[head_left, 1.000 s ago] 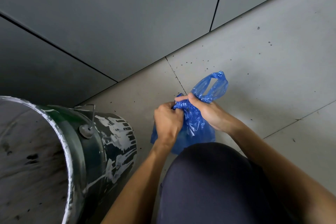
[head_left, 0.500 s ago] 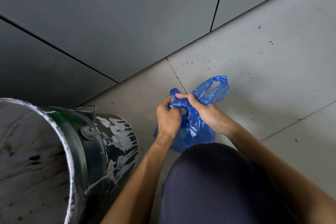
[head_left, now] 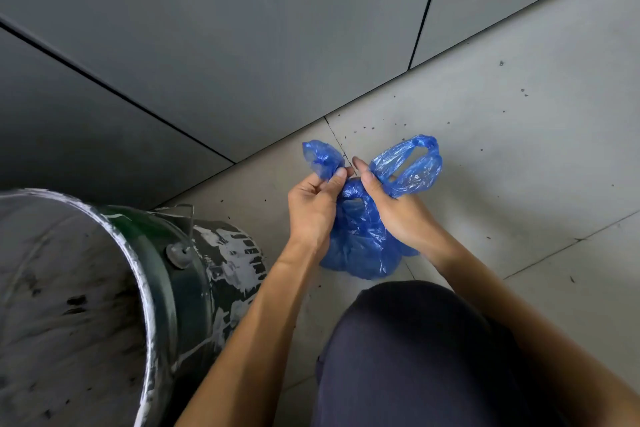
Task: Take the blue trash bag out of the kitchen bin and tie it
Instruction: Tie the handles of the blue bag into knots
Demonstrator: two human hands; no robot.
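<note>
The blue trash bag (head_left: 360, 239) sits on the tiled floor in front of my knee, outside the bin. Its two handles are crossed into a knot at the top. My left hand (head_left: 313, 208) pinches the left handle end, which sticks up past my fingers. My right hand (head_left: 394, 210) grips the right handle loop, which fans out to the right. The kitchen bin (head_left: 180, 253), a dark green metal bucket streaked with white paint, stands at the lower left; no bag shows in the part of its inside that I see.
A grey panelled wall (head_left: 242, 45) runs diagonally behind the bag. The light floor tiles (head_left: 519, 149) are dotted with dark specks. My knee in dark trousers (head_left: 415, 357) fills the bottom centre.
The two handle ends have been drawn apart, left and right, and the left end now shows above my left hand. The knot between my hands has tightened.
</note>
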